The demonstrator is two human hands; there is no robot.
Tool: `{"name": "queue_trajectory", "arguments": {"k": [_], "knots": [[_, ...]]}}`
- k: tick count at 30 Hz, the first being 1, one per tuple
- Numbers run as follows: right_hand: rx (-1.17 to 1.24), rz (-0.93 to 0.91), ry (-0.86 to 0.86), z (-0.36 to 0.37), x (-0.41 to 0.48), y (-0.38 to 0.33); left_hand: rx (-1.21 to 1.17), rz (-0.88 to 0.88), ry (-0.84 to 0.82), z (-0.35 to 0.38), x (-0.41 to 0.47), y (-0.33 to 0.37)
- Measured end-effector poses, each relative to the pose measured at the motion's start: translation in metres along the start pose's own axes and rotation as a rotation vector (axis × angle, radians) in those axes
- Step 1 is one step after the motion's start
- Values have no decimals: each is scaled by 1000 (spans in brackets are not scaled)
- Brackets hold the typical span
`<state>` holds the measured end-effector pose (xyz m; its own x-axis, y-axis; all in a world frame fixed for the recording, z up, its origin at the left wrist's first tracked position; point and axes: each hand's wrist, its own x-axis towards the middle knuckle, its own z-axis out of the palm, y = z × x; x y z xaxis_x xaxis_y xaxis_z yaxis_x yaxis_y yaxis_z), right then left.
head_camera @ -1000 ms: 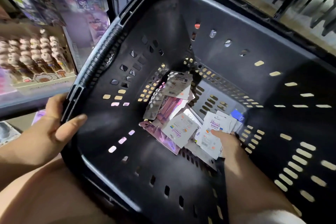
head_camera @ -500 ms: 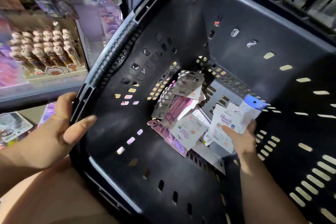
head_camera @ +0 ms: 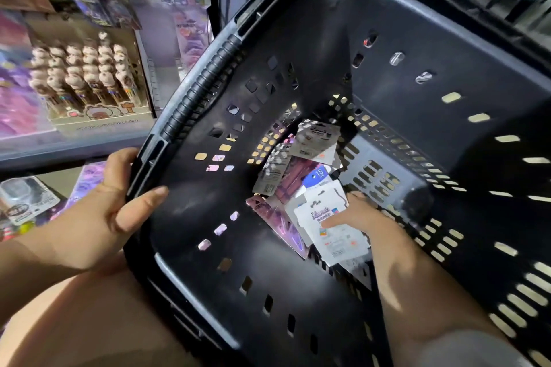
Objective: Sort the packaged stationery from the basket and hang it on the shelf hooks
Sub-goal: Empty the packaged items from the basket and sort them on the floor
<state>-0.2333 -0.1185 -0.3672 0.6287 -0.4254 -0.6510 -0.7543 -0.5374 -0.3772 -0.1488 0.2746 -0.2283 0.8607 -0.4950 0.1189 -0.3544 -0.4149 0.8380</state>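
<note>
text: "15" | on: blue label (head_camera: pixel 316 176) | white card (head_camera: pixel 323 219): script and barcode, too blurred to read

I count one black basket (head_camera: pixel 387 39) and two hands, my left hand (head_camera: pixel 98 217) and my right hand (head_camera: pixel 360 211). In the bottom are two grey cards (head_camera: pixel 316 140), two pink packs (head_camera: pixel 293 180), one blue-topped pack (head_camera: pixel 316 176) and at least two white cards (head_camera: pixel 331 235). They overlap, so I can't be surer. One display box (head_camera: pixel 98 118) holds more pens (head_camera: pixel 83 74) than I can count.
</note>
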Motion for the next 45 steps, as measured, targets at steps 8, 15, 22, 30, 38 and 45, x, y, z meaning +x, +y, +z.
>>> {"name": "queue_trajectory", "arguments": {"k": [8, 15, 22, 30, 38, 45], "knots": [[-98, 102, 1, -1, 11, -12, -98, -6, -32, 1, -1, -10], [-73, 109, 18, -1, 1, -16, 3, -55, -28, -2, 0, 1], [110, 48, -86, 7, 4, -8, 18, -86, -57, -7, 1, 5], [330, -21, -122, 15, -11, 1, -82, -99, -109, -10, 5, -15], [440, 8, 63, 22, -17, 29, -13, -91, -99, -9, 4, -9], [552, 7, 116, 19, -31, 46, 0, -111, -81, -6, 3, 2]]}}
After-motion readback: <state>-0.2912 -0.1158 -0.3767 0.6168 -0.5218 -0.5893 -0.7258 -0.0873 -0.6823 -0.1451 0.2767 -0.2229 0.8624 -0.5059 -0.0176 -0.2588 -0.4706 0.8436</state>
